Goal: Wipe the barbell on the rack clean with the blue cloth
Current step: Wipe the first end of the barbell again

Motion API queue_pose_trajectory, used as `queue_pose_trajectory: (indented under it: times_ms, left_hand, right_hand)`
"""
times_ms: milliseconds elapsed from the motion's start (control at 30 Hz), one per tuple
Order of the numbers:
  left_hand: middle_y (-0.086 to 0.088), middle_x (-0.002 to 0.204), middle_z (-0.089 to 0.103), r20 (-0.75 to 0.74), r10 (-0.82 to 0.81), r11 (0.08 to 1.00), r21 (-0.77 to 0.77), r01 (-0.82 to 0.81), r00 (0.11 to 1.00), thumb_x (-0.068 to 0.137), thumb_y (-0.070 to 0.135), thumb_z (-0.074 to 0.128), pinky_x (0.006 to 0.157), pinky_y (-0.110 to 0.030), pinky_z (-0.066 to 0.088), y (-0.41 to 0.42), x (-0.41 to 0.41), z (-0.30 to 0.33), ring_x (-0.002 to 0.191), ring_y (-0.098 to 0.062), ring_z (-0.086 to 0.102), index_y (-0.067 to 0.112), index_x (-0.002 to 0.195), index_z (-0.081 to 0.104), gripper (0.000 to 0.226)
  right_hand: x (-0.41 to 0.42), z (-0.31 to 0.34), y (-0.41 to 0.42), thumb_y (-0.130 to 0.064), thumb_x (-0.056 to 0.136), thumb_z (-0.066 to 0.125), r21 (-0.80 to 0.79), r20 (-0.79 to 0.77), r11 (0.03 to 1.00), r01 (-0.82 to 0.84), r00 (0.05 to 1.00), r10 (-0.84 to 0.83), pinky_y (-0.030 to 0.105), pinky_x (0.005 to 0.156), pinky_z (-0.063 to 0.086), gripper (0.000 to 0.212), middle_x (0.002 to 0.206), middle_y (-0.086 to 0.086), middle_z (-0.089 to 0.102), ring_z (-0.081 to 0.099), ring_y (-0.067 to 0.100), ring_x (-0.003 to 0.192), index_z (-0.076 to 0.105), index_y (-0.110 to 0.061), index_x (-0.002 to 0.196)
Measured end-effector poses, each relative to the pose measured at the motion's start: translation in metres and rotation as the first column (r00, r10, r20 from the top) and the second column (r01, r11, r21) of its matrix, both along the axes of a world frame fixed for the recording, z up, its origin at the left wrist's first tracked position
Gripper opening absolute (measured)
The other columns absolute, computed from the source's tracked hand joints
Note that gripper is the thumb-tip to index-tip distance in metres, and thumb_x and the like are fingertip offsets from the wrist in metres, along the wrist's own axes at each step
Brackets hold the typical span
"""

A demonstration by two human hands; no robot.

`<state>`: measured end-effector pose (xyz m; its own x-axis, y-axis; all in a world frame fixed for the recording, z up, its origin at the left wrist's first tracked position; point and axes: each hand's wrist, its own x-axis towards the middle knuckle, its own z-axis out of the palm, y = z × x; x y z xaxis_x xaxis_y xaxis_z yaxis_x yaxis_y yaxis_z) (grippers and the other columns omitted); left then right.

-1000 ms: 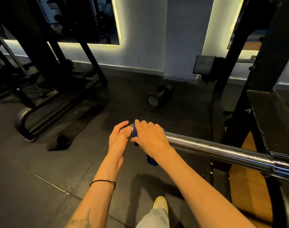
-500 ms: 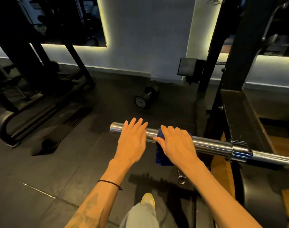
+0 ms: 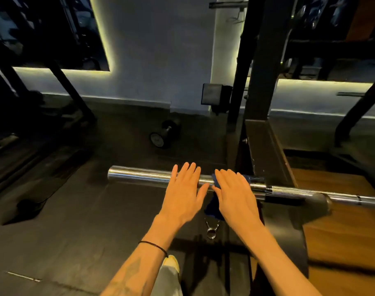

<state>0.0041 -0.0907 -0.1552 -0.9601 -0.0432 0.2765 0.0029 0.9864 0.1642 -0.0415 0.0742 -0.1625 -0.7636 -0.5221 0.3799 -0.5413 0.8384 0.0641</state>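
The chrome barbell (image 3: 143, 175) lies level across the rack, its thick sleeve pointing left and its thin shaft running off to the right. My left hand (image 3: 182, 195) rests flat on the sleeve, fingers straight and spread. Just to its right, my right hand (image 3: 234, 195) presses the blue cloth (image 3: 212, 207) onto the sleeve near the collar, fingers laid over the bar. Part of the cloth hangs down below the bar between my hands; the rest is hidden under my right palm.
A black rack upright (image 3: 259, 82) stands right behind the collar, with a hook (image 3: 319, 202) under the shaft. A dumbbell (image 3: 164, 135) and a metal spring collar (image 3: 212, 228) lie on the dark rubber floor. Wooden platform (image 3: 342, 221) at right; dark machines at left.
Both hands have slid right along the sleeve, from its free end toward the collar, taking the cloth along. My left hand now lies flat on the bar.
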Motion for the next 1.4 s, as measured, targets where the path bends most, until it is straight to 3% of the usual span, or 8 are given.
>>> queue_pose_trajectory:
  times_ms: [100, 333, 533, 667, 933, 1167, 1300, 1400]
  left_hand:
    - [-0.001, 0.163, 0.025, -0.01, 0.01, 0.999, 0.035, -0.01, 1.0, 0.095, 0.058, 0.004, 0.124, -0.042, -0.005, 0.015, 0.001, 0.0, 0.153, -0.018, 0.012, 0.018, 0.155, 0.03, 0.076]
    - [0.002, 0.164, 0.021, -0.026, -0.025, 0.999, 0.027, 0.026, 0.999, 0.097, 0.058, 0.006, 0.124, -0.036, -0.005, 0.008, -0.001, -0.003, 0.153, -0.014, 0.006, 0.021, 0.156, 0.025, 0.072]
    - [0.003, 0.164, 0.021, -0.053, 0.0, 0.997, 0.075, 0.004, 0.999, 0.099, 0.055, 0.011, 0.123, -0.036, -0.005, 0.012, -0.001, -0.007, 0.153, -0.013, 0.003, 0.023, 0.155, 0.028, 0.068]
    - [0.004, 0.165, 0.018, -0.052, -0.003, 0.995, 0.096, 0.008, 0.999, 0.104, 0.052, 0.023, 0.123, -0.033, -0.006, 0.011, 0.0, -0.006, 0.153, -0.012, 0.001, 0.023, 0.156, 0.026, 0.059]
    - [0.001, 0.166, 0.013, -0.002, -0.003, 0.998, 0.063, 0.003, 1.0, 0.106, 0.047, 0.027, 0.124, -0.034, -0.002, 0.011, 0.0, -0.001, 0.153, -0.015, 0.002, 0.021, 0.157, 0.02, 0.058]
    - [0.001, 0.165, 0.015, -0.009, -0.006, 0.999, 0.042, 0.006, 1.0, 0.092, 0.059, 0.001, 0.122, -0.033, -0.005, 0.011, -0.004, -0.001, 0.153, -0.015, 0.001, 0.021, 0.157, 0.023, 0.078]
    - [-0.001, 0.165, 0.017, -0.01, -0.01, 0.999, 0.042, 0.011, 1.0, 0.093, 0.058, 0.002, 0.122, -0.036, -0.004, 0.013, -0.002, 0.0, 0.153, -0.017, 0.004, 0.019, 0.156, 0.026, 0.078]
    - [-0.001, 0.165, 0.015, -0.007, -0.014, 0.999, 0.042, 0.014, 1.0, 0.094, 0.058, 0.003, 0.122, -0.036, -0.004, 0.013, 0.002, 0.0, 0.153, -0.017, 0.002, 0.019, 0.156, 0.024, 0.076]
  right_hand:
    - [0.005, -0.002, 0.002, -0.031, 0.098, 0.053, 0.005, -0.015, 1.0, 0.009, 1.0, -0.009, 0.046, 0.114, 0.037, 0.054, 0.14, 0.011, 0.056, 0.051, 0.031, 0.132, 0.047, -0.006, 0.146]
    - [0.003, 0.0, -0.002, -0.035, 0.095, 0.068, -0.026, -0.008, 0.999, 0.038, 0.999, -0.038, 0.047, 0.115, 0.04, 0.06, 0.142, 0.012, 0.058, 0.053, 0.031, 0.134, 0.051, -0.006, 0.145]
    - [0.005, 0.0, -0.004, -0.035, 0.095, 0.067, 0.027, 0.007, 0.998, 0.062, 0.998, -0.062, 0.048, 0.119, 0.036, 0.064, 0.148, 0.014, 0.054, 0.047, 0.032, 0.14, 0.048, -0.005, 0.148]
    - [0.008, 0.001, -0.004, -0.033, 0.089, 0.075, 0.001, 0.005, 0.999, 0.049, 0.999, -0.049, 0.049, 0.115, 0.041, 0.066, 0.144, 0.016, 0.057, 0.052, 0.033, 0.136, 0.053, -0.004, 0.144]
    - [0.005, 0.0, -0.005, -0.033, 0.104, 0.05, 0.067, 0.066, 0.997, 0.046, 0.997, -0.05, 0.047, 0.126, 0.016, 0.067, 0.162, 0.015, 0.033, 0.028, 0.033, 0.151, 0.023, -0.006, 0.159]
    - [0.002, 0.002, -0.007, -0.035, 0.085, 0.08, 0.021, 0.063, 0.997, 0.072, 0.995, -0.073, 0.045, 0.118, 0.034, 0.075, 0.143, 0.012, 0.058, 0.052, 0.03, 0.135, 0.048, -0.008, 0.148]
    - [0.004, 0.005, -0.002, -0.033, 0.098, 0.064, 0.063, 0.1, 0.998, 0.031, 0.994, -0.037, 0.045, 0.123, 0.024, 0.073, 0.156, 0.012, 0.043, 0.039, 0.03, 0.146, 0.029, -0.008, 0.157]
    - [0.009, 0.008, 0.0, -0.035, 0.102, 0.056, 0.071, 0.101, 0.997, 0.04, 0.994, -0.047, 0.045, 0.123, 0.025, 0.069, 0.158, 0.012, 0.041, 0.037, 0.031, 0.147, 0.026, -0.008, 0.158]
